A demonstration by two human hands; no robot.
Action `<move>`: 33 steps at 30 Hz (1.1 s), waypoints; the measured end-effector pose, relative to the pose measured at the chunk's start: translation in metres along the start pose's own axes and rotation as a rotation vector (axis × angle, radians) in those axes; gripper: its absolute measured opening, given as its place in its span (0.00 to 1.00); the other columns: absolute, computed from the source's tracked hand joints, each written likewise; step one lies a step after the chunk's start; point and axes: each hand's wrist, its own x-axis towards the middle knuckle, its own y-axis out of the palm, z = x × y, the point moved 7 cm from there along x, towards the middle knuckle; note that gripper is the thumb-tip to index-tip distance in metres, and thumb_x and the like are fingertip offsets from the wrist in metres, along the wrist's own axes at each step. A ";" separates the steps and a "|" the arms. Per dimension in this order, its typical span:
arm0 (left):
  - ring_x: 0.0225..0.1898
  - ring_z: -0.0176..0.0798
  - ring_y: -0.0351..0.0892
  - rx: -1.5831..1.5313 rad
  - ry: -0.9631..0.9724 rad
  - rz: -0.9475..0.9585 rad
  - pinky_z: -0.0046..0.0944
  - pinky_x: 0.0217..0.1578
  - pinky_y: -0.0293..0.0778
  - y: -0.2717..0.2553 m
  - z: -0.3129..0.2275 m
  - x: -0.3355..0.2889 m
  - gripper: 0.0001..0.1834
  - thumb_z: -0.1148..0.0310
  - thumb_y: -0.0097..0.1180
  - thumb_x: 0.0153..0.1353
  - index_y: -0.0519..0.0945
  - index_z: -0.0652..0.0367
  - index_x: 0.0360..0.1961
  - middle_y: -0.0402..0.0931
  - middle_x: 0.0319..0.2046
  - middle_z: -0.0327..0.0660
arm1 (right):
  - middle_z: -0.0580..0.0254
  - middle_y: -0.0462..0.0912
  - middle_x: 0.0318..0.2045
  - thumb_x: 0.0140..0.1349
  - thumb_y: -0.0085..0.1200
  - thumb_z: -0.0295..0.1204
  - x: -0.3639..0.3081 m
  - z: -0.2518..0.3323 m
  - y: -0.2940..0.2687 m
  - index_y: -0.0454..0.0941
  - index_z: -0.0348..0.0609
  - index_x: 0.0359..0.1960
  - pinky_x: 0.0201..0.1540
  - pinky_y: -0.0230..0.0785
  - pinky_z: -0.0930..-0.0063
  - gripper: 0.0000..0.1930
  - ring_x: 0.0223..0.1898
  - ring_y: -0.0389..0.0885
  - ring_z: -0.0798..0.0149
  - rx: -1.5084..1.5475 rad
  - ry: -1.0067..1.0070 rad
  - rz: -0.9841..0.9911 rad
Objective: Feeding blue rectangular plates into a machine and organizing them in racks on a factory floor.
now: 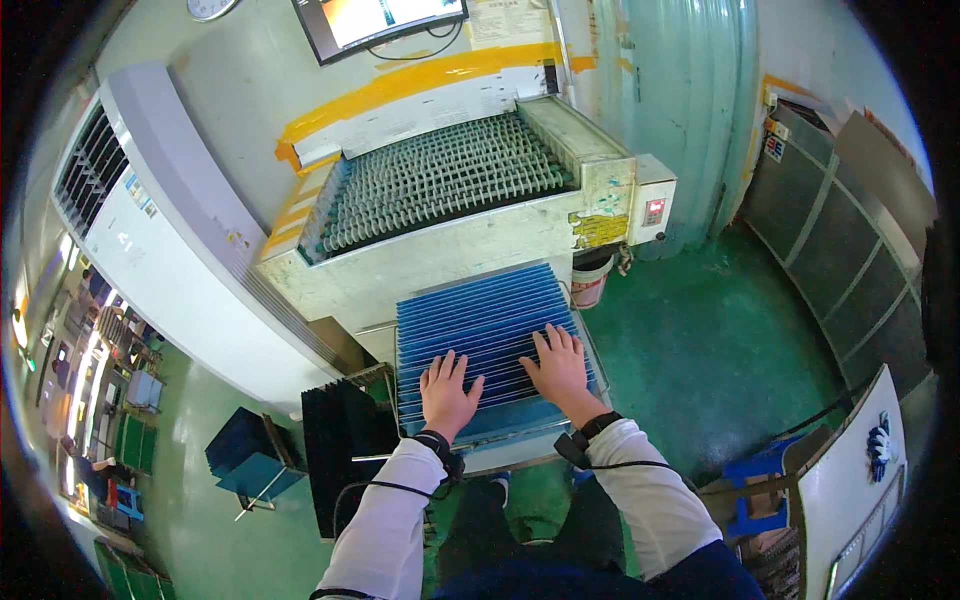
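Note:
Many thin blue panels (480, 310) stand on edge in a close row inside a metal rack (592, 352) in front of me. My left hand (449, 397) lies on the upper edges of the panels toward the near left, its fingers spread. Farther right, my right hand (556, 368) rests on the same edges, fingers also apart. Neither hand grips a panel. Both wrists wear dark bands with a cable. Behind the rack is a machine (430, 228) with rows of rollers (440, 180) across its top.
A white cabinet-like unit (180, 240) leans large at the left. Dark panels (340, 440) stand in a rack by my left arm. A bucket (592, 284) sits under the machine's control box (653, 200). At the right are a blue stool (757, 490) and a white board (850, 490) with a glove.

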 end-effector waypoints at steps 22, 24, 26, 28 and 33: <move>0.69 0.57 0.62 0.007 0.006 -0.021 0.59 0.68 0.56 -0.002 -0.001 -0.001 0.31 0.48 0.57 0.64 0.76 0.55 0.63 0.67 0.67 0.49 | 0.49 0.65 0.71 0.68 0.51 0.54 0.001 -0.001 0.006 0.68 0.46 0.68 0.74 0.45 0.45 0.34 0.73 0.57 0.48 -0.027 0.002 0.048; 0.68 0.57 0.63 0.003 0.007 -0.025 0.59 0.68 0.56 -0.002 -0.001 -0.001 0.31 0.48 0.57 0.64 0.76 0.55 0.62 0.68 0.67 0.49 | 0.49 0.65 0.71 0.68 0.51 0.54 0.001 0.000 0.004 0.69 0.46 0.68 0.74 0.45 0.45 0.34 0.73 0.57 0.48 -0.027 0.002 0.049; 0.68 0.57 0.63 0.004 0.011 -0.025 0.59 0.68 0.56 -0.002 -0.001 -0.001 0.31 0.48 0.57 0.64 0.76 0.54 0.62 0.68 0.67 0.49 | 0.49 0.65 0.71 0.68 0.51 0.54 0.001 0.000 0.004 0.69 0.46 0.68 0.74 0.45 0.45 0.34 0.73 0.58 0.48 -0.028 0.002 0.049; 0.68 0.57 0.63 0.001 0.010 -0.023 0.59 0.68 0.56 -0.002 -0.001 0.000 0.31 0.48 0.56 0.64 0.76 0.54 0.63 0.68 0.67 0.49 | 0.49 0.65 0.70 0.67 0.52 0.54 0.000 0.000 0.004 0.69 0.46 0.68 0.73 0.45 0.45 0.34 0.73 0.58 0.48 -0.033 0.004 0.040; 0.69 0.57 0.62 0.004 0.003 -0.008 0.59 0.68 0.55 0.000 0.001 -0.001 0.31 0.47 0.55 0.65 0.75 0.53 0.63 0.67 0.68 0.48 | 0.49 0.65 0.70 0.67 0.52 0.53 0.000 0.001 0.002 0.69 0.46 0.68 0.73 0.46 0.45 0.33 0.73 0.58 0.48 -0.032 0.008 0.046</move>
